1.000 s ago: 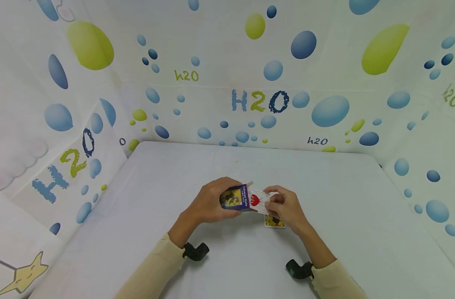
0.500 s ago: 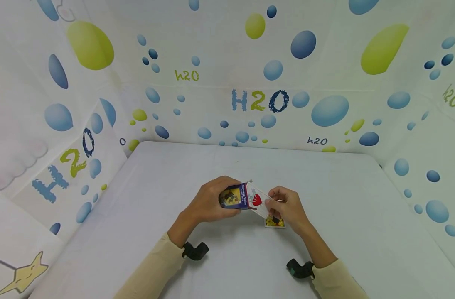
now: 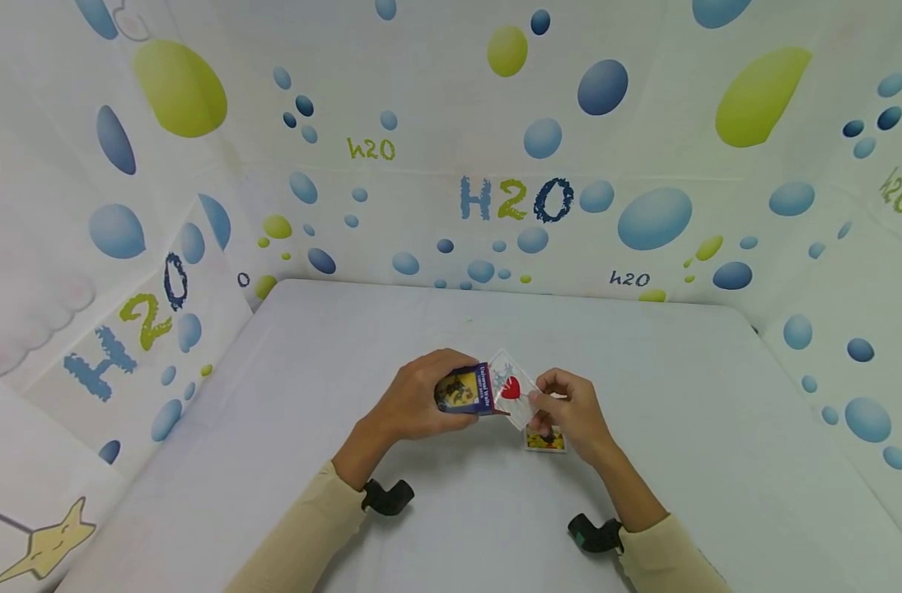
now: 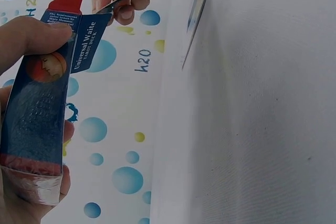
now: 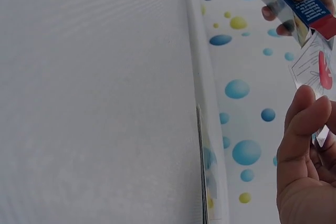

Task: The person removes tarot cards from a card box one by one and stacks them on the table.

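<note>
Gripping the box (image 3: pixel 465 390) in your left hand (image 3: pixel 413 403) above the counter (image 3: pixel 287 428), you steady its open end toward your right hand (image 3: pixel 572 412), whose fingers pinch a card (image 3: pixel 511 389) half out; another card (image 3: pixel 545 442) lies beneath.

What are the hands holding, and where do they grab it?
The left hand grips the blue card box round its closed end. The right hand pinches the outer end of a card at the box's mouth.

Head view looks down; wrist views close, sharing table (image 3: pixel 680 395).
</note>
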Available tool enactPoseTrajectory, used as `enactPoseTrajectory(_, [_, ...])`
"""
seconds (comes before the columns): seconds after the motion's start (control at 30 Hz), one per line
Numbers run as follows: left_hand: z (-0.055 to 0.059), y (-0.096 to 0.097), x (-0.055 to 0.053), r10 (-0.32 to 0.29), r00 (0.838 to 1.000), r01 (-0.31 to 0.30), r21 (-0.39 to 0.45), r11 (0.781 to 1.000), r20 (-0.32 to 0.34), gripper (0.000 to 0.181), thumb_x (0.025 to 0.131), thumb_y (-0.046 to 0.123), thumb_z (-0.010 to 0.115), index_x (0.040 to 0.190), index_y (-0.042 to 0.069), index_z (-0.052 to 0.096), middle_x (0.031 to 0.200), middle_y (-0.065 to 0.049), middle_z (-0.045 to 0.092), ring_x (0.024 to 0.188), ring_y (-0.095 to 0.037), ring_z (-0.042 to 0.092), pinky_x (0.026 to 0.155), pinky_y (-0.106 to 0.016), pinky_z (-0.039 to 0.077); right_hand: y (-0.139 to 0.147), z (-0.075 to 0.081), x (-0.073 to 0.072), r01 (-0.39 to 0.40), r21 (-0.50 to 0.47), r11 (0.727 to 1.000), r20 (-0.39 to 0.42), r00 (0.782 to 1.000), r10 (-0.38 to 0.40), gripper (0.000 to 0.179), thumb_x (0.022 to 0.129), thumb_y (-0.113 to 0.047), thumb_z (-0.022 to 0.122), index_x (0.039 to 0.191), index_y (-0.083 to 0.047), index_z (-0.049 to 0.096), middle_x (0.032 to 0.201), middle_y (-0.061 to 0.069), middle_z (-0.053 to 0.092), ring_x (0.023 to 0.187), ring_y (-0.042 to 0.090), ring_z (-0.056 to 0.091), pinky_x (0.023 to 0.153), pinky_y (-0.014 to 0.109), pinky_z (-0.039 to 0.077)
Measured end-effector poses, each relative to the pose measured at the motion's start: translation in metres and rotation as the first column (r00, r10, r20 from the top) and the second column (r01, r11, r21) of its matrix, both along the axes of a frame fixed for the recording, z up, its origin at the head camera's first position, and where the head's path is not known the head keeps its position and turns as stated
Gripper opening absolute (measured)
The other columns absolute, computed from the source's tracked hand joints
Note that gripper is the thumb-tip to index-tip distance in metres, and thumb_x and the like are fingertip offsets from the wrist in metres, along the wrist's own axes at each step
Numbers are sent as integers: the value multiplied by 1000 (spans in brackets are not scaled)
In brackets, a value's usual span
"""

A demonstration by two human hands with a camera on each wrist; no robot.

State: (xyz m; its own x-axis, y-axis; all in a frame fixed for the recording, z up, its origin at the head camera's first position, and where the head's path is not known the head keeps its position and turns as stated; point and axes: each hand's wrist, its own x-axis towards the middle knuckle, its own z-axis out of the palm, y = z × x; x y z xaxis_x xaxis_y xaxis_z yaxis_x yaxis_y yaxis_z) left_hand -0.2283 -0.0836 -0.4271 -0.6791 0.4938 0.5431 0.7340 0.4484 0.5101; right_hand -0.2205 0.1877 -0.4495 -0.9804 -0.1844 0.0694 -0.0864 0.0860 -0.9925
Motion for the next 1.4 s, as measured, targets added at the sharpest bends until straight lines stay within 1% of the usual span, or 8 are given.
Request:
enactPoseTrajectory(0.3, [2,0,1,13,1000,-13,-7,1000,5,65,74,31,88,131,13,64,126,1,67,111,-15,62,93,-32,56,-1,3,2,-5,-43,999,-36,999,4,12,96,-2,56,91,9,55,81,17,53,51,26,63,48,30,55])
enactPoseTrajectory(0.5, [2,1,0,-3,1000,3,-1,1000,9,64,74,32,87,132,16,63,127,5,67,111,-13,61,94,-30,55,-3,6,5,30,9,999,-99,995,-29,9,93,-5,60,89,2,63,83,18,61,52,27,54,43,25,44])
enactPoseTrajectory(0.6, [1,1,0,-7,1000,7,-5,1000,12,64,74,32,87,132,17,63,126,7,67,111,-11,61,94,-28,55,-6,7,5,64,61,996,-157,986,-54,8,93,-6,64,88,-1,68,85,14,65,62,26,57,50,27,51])
enactPoseTrajectory(0.77, [0,2,0,1,1000,-1,-8,1000,10,64,74,32,87,132,18,63,126,8,66,111,-10,61,93,-27,55,-9,8,5,164,178,970,-255,960,-115,10,92,-10,67,87,-7,75,85,6,71,77,27,62,66,29,58])
enactPoseTrajectory(0.9, [-1,1,0,5,1000,-5,-10,1000,10,64,74,32,87,132,19,63,126,8,66,110,-10,61,93,-27,55,-11,9,8,237,262,935,-336,931,-141,10,93,-12,69,95,-10,79,84,-2,71,77,21,61,64,26,56])
enactPoseTrajectory(1.27, [-2,1,-1,-28,1000,28,-21,999,2,64,73,30,88,130,15,64,124,4,68,110,-12,62,94,-31,55,-15,13,12,318,352,880,-555,828,-77,23,94,-8,70,115,-7,78,77,-4,71,63,11,54,51,23,49])
enactPoseTrajectory(1.33, [-2,1,-1,-31,1000,31,-26,999,-1,64,73,29,89,130,14,64,124,3,68,110,-13,62,93,-32,56,-15,15,13,323,360,875,-560,825,-74,23,94,-8,70,115,-7,77,79,-4,73,61,10,54,51,23,49])
enactPoseTrajectory(1.4, [-2,1,-1,-29,1000,29,-30,999,-3,65,72,30,90,130,13,64,123,2,68,110,-12,62,94,-32,56,-16,16,14,305,365,880,-541,838,-66,22,94,-9,70,115,-7,78,84,-3,75,61,11,55,51,24,50])
